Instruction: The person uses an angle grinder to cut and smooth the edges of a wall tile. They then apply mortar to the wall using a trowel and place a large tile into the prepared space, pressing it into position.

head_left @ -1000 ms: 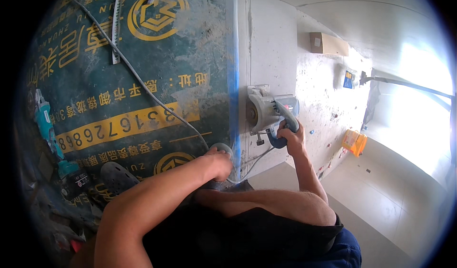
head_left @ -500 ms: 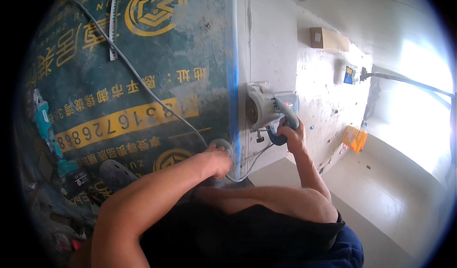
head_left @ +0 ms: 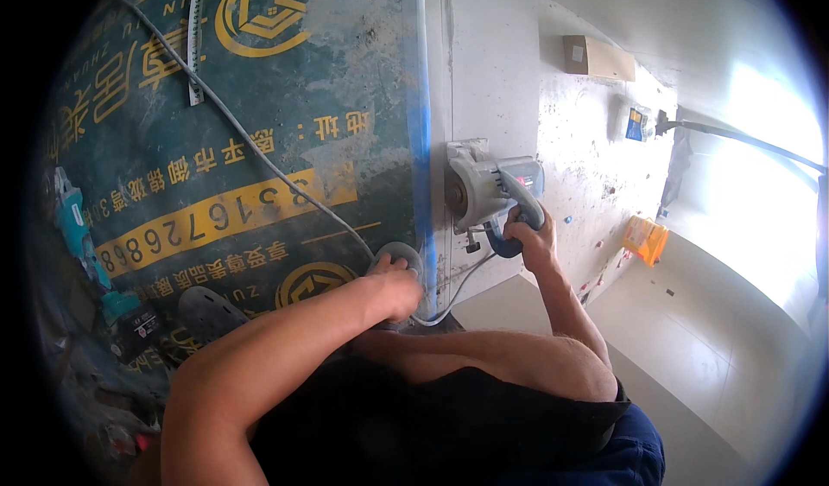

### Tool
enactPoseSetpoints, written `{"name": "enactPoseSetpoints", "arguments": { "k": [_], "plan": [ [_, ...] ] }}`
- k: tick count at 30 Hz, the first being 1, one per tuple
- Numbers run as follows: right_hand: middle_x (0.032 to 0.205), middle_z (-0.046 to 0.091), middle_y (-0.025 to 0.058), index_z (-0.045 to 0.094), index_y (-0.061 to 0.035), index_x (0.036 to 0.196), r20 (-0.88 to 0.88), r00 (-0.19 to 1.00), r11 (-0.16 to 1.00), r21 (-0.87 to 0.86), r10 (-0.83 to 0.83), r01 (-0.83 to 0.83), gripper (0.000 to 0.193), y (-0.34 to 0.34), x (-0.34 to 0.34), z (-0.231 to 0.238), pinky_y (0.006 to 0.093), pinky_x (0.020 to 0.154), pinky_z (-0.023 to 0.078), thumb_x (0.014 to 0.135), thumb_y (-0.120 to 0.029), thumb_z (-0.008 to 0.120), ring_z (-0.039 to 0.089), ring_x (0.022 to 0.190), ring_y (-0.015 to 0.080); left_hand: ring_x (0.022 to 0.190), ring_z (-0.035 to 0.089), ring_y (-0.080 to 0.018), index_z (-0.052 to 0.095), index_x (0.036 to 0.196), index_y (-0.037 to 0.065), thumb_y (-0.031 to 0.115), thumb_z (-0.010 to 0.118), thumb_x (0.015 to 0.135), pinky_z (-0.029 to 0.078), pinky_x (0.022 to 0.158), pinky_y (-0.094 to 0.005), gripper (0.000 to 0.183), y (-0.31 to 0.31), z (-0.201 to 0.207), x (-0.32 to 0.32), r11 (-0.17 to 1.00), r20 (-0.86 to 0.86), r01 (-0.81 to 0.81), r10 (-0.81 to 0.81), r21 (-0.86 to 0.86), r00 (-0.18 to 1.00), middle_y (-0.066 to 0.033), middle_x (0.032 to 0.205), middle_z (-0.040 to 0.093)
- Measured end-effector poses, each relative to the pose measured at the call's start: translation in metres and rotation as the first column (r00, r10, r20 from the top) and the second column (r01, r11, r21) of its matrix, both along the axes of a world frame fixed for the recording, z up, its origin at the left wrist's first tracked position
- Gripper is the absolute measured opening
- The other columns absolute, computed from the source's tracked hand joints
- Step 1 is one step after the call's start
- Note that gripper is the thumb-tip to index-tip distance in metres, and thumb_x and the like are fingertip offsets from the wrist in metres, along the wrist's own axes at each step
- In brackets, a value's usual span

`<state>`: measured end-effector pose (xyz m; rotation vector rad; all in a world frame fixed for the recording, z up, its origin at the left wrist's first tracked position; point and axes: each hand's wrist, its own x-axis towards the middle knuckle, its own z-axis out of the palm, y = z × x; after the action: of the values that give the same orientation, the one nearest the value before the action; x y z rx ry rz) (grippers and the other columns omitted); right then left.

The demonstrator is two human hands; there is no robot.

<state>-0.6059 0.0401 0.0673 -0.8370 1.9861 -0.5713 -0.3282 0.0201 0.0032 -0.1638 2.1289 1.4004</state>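
Note:
My right hand [head_left: 530,235] is closed around the rear handle of a corded circular cutter [head_left: 488,188] with a grey guard and metal base plate. The cutter sits on a pale slab [head_left: 492,63], beside its blue-edged border. My left hand [head_left: 395,289] is low over the green floor sheet [head_left: 345,80], fingers curled, against the rounded grey toe of what looks like a shoe [head_left: 399,257]. What those fingers hold, if anything, is hidden. A grey power cable [head_left: 259,149] runs down to this hand and reappears beyond it, leading to the cutter.
A teal cordless power tool [head_left: 78,227] and a dark perforated clog [head_left: 207,307] are at left. A tape-like ruler [head_left: 195,45] lies on the sheet. To the right are a cardboard box [head_left: 604,57], a small bag [head_left: 637,125] and an orange-yellow package [head_left: 646,240]. My bent knee [head_left: 553,361] is close below.
The view has shifted slightly. Both hands keep nearly the same places, and the cutter shows no clear movement along the slab.

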Motion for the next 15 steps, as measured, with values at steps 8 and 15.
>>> {"name": "enactPoseSetpoints", "arguments": {
  "k": [8,15],
  "plan": [
    [0.072,0.063,0.0024,0.064,0.0004,0.087,-0.011,1.0,1.0,-0.004,0.002,-0.002,0.018,0.0024,0.0024,0.0002,0.0253,0.063,0.045,0.07,-0.007,0.064,0.057,0.067,0.0101,0.127,0.047,-0.0307,0.08,0.105,0.024,0.007,0.072,0.072,0.033,0.105,-0.0538,0.038,-0.0059,0.0053,-0.0004,0.999,0.008,0.034,-0.034,0.005,0.999,-0.0105,0.12,0.063],
    [0.072,0.062,0.002,0.063,-0.0002,0.084,-0.03,0.999,1.0,0.004,-0.016,0.017,0.016,0.0066,0.0039,-0.0001,0.0254,0.063,0.045,0.07,-0.007,0.065,0.056,0.067,0.0099,0.127,0.048,-0.0312,0.08,0.103,0.02,0.007,0.071,0.073,0.033,0.105,-0.0538,0.034,-0.0021,0.0019,-0.0009,1.0,-0.005,0.014,-0.014,-0.002,1.0,-0.0121,0.122,0.063]
  ]
}}
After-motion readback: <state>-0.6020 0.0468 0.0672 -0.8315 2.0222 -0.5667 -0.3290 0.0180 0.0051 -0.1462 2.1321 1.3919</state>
